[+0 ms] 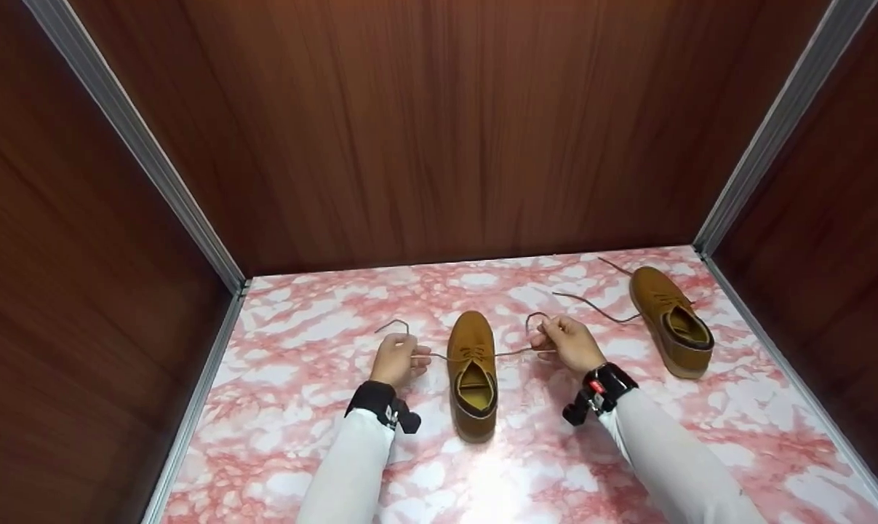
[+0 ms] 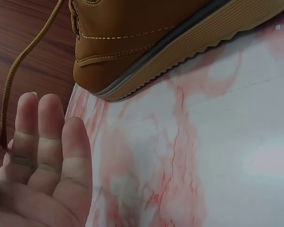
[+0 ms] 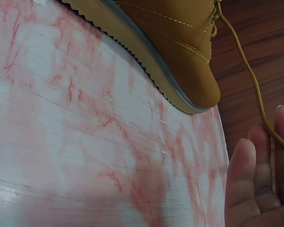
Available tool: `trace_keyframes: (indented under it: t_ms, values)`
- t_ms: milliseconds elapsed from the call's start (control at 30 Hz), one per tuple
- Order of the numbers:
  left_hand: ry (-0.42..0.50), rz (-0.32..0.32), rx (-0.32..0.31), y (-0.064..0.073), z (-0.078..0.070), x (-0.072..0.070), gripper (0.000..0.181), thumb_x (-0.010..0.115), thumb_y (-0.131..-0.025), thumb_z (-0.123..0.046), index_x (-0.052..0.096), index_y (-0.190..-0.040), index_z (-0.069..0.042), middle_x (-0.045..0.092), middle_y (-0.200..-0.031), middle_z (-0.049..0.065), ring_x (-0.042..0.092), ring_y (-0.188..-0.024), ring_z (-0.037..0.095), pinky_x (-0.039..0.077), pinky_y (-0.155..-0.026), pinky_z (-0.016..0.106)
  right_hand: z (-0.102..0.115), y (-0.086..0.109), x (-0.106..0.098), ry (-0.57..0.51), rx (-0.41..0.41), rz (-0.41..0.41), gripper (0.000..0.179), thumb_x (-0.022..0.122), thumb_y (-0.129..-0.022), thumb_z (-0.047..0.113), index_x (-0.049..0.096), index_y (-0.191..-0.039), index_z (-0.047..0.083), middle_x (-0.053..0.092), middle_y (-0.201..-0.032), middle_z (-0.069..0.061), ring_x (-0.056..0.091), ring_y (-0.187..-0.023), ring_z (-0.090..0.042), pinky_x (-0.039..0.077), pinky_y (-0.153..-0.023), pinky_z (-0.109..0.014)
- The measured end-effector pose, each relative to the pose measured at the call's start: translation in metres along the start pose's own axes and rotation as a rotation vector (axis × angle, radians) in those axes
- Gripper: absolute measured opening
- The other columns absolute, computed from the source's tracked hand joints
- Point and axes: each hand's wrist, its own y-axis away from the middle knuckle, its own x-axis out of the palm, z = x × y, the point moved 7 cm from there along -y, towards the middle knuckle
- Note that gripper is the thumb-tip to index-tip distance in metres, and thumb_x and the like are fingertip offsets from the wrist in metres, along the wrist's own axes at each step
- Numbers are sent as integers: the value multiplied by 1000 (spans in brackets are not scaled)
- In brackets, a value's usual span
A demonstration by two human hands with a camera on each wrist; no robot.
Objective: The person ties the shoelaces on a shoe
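At 9 o'clock from the middle shoe (image 1: 471, 333), the lace (image 1: 439, 356) is pinched by the left hand (image 1: 396, 361), with three fingers held out straight; beyond the pinch, the spare tail is bent up toward 12 o'clock. The shoe is stood sole-down on the marbled table (image 1: 300, 437), toe to 12 o'clock, and the lace is stretched across it in a near-level line. At 3 o'clock, the lace's other side is pinched by the right hand (image 1: 573, 346), a curled tail showing above it; in the right wrist view the pinch is cut off by the frame edge. For a neat result, both sides should be drawn with equal force, low toward 9 and 3, so that the shoe is not tipped or twisted and the tails are kept even.

Inside the middle shoe, a yellow insole (image 1: 475, 397) is seen within a dark collar; a like one is seen in the second shoe (image 1: 655, 327), placed between 2 and 3 o'clock, toe toward 11, its loose laces (image 1: 591, 303) trailed toward 10.
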Motion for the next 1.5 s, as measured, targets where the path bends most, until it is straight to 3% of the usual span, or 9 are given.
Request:
trace_keyframes:
  t_ms: [233,367,467,700,867,1033,1167,1300,1500]
  values:
    - [30,62,2,3,-3,8,54,64,-102,-14,36,-144,3,77,-96,5,72,-72,8,60,-70,25,1,1,0,61,-13,-19,33,50,-111,30,61,-107,-2,75,-83,2,72,-78,-9,62,-78,-34]
    - [67,101,15,4,-8,13,59,66,-102,-14,35,-149,4,77,-117,16,73,-78,8,60,-74,24,3,0,-1,80,-18,-34,34,50,-111,29,62,-108,-3,74,-82,2,68,-75,-8,58,-70,-28]
    - [83,123,19,5,-10,15,58,66,-103,-16,38,-149,5,74,-129,18,74,-83,8,60,-77,24,5,-1,-2,107,-30,-45,33,51,-111,28,65,-107,-1,74,-82,1,64,-71,-8,54,-65,-26]
    - [88,131,15,4,-12,23,41,65,-102,-10,50,-137,5,76,-124,16,73,-80,7,60,-76,23,8,-1,-7,181,-43,-53,39,57,-108,34,71,-110,-3,76,-86,-1,64,-68,-8,52,-60,-25]
    - [101,134,13,4,-13,30,39,69,-99,-9,52,-131,6,76,-119,19,73,-81,10,59,-74,24,10,-2,-8,234,-46,-45,40,58,-108,36,74,-111,-1,78,-92,-5,66,-68,-8,54,-61,-27]
    - [111,125,32,3,-15,35,37,74,-96,-10,56,-125,4,77,-106,14,73,-83,15,59,-72,24,12,-3,-8,221,-46,-30,40,57,-109,34,73,-110,-3,75,-89,-3,66,-68,-8,56,-61,-25]
    - [64,99,59,2,-15,34,36,74,-96,-11,57,-123,5,77,-100,10,72,-80,13,59,-72,25,16,-5,-6,173,-53,-10,35,58,-108,26,71,-107,-6,73,-85,-1,67,-70,-6,58,-63,-21]
    - [-28,63,100,4,-16,32,27,72,-96,-10,62,-116,4,77,-102,15,74,-81,15,60,-72,27,21,-7,-4,131,-37,12,24,62,-106,20,71,-101,-2,73,-84,-2,67,-71,-6,60,-66,-21]
    - [-174,36,171,7,-18,33,19,72,-97,-12,69,-109,2,79,-103,18,78,-86,26,62,-72,29,31,-8,3,149,-49,39,25,59,-105,13,69,-113,-9,71,-87,-3,67,-75,-6,61,-69,-20]
